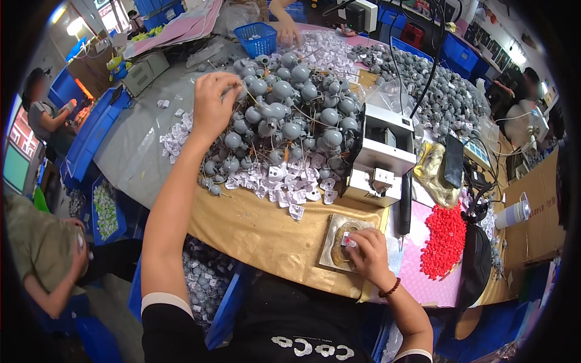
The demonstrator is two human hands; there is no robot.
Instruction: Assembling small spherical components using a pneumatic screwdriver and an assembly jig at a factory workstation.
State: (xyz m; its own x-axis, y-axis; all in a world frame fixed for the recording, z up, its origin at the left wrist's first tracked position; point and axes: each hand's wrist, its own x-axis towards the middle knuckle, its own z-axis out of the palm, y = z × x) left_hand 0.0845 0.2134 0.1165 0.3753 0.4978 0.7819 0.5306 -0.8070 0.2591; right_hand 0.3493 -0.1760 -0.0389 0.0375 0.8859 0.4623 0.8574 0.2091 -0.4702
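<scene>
My left hand [213, 103] reaches to the far left edge of a heap of grey ball-shaped parts [282, 91] with thin wires. Its fingers are pinched together; whatever is between them is hidden beside the grey parts. Near the front edge of the table, my right hand [370, 255] pinches a small white plastic part [348, 240] with a red spot on it. That part is over a square metal fixture [330, 247] with a rounded hollow. Loose white plastic pieces [295, 189] lie along the near side of the heap.
A white-and-black bench device [384, 142] stands right of the heap. Beside it are a black-handled pen-like tool [405, 206] and a pile of small red parts [443, 242]. Another person's hand [287, 30] works by a blue basket [255, 40]. A blue bin [224, 305] sits below the table edge.
</scene>
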